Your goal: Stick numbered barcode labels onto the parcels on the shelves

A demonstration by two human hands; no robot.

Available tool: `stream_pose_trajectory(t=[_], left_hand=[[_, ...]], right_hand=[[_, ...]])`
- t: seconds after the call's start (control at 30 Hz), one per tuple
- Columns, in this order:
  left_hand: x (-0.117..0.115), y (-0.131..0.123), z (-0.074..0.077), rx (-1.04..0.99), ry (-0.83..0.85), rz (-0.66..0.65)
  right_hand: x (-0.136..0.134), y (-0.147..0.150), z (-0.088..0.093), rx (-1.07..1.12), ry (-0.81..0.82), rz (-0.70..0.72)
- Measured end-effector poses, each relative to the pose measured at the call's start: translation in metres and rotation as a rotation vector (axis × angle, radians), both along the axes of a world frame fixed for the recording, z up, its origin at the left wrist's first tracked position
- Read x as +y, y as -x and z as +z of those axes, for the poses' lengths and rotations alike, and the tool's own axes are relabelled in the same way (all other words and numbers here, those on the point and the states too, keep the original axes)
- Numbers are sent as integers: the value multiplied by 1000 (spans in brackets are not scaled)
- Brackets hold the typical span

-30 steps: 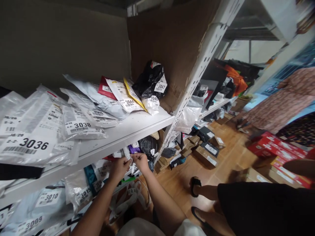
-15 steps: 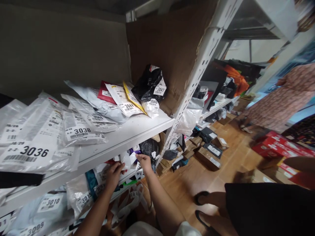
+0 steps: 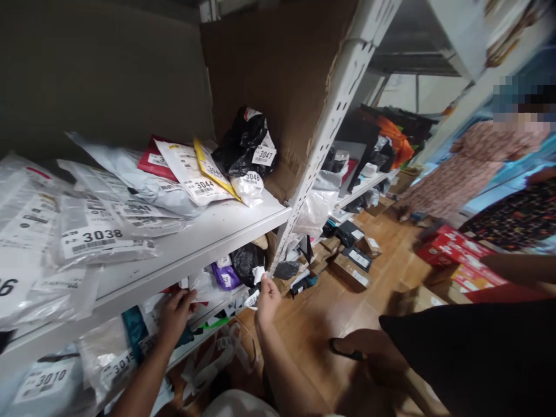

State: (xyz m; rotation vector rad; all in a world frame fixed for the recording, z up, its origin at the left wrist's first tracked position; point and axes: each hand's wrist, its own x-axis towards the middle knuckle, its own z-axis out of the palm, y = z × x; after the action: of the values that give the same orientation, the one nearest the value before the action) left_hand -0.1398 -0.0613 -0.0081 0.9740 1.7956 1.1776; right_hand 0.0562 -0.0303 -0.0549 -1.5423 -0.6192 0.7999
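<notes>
My left hand (image 3: 177, 310) is closed, its fingers at the left edge of a clear plastic parcel bag (image 3: 207, 287) on the lower shelf. A small white piece (image 3: 184, 282) shows just above those fingers. Further right, my right hand (image 3: 269, 298) pinches a crumpled white scrap of paper (image 3: 259, 273) between thumb and finger. Behind it lie a purple parcel (image 3: 226, 277) and a black plastic parcel (image 3: 249, 262). A white label (image 3: 252, 299) shows just left of my right wrist.
Numbered parcels, among them 3038 (image 3: 106, 234) and 3047 (image 3: 263, 155), lie on the upper shelf. A white perforated post (image 3: 324, 124) rises at its right end. Cardboard boxes (image 3: 351, 272) are on the wooden floor. People stand on the right, beside red boxes (image 3: 452, 246).
My hands have moved apart: the right went right with the white scrap, the left moved left and slightly down. The purple parcel shows more fully. The view has shifted right.
</notes>
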Motion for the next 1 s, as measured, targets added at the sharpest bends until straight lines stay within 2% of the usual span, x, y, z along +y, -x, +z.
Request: stream_pose_trajectory(t=[0.1, 0.2, 0.27, 0.33, 0.4, 0.47, 0.57, 0.7, 0.77, 0.83, 0.87, 0.93, 1.0], left_hand=[[4, 0, 6, 142, 39, -125], [6, -7, 12, 283, 28, -181], [5, -12, 18, 449, 11, -202], [4, -16, 29, 712, -21, -214], [6, -17, 42, 992, -89, -278], [11, -16, 56, 1170, -145, -374], [24, -12, 70, 1173, -125, -572], [38, -2, 72, 1092, 16, -885], [38, 2, 70, 1111, 48, -915], [35, 3, 64, 1169, 34, -860], [33, 4, 61, 1206, 21, -813], [28, 5, 52, 1274, 0, -718], [23, 8, 43, 1303, -36, -669]], right_hand=[[14, -59, -5, -143, 97, -147], [31, -89, -15, -293, 206, -227], [44, -84, -24, -365, 256, -182], [55, -68, -31, -408, 277, -90], [62, -52, -36, -423, 283, -6], [64, -47, -37, -409, 288, 57], [58, -62, -37, -345, 273, 139], [30, -84, -31, -202, 226, 119], [8, -73, -22, -126, 176, 66], [-11, -42, -8, -33, 96, 96], [-17, -21, -1, 30, 47, 159], [-22, 23, 13, 315, -94, 351], [-19, 61, 24, 352, -109, 474]])
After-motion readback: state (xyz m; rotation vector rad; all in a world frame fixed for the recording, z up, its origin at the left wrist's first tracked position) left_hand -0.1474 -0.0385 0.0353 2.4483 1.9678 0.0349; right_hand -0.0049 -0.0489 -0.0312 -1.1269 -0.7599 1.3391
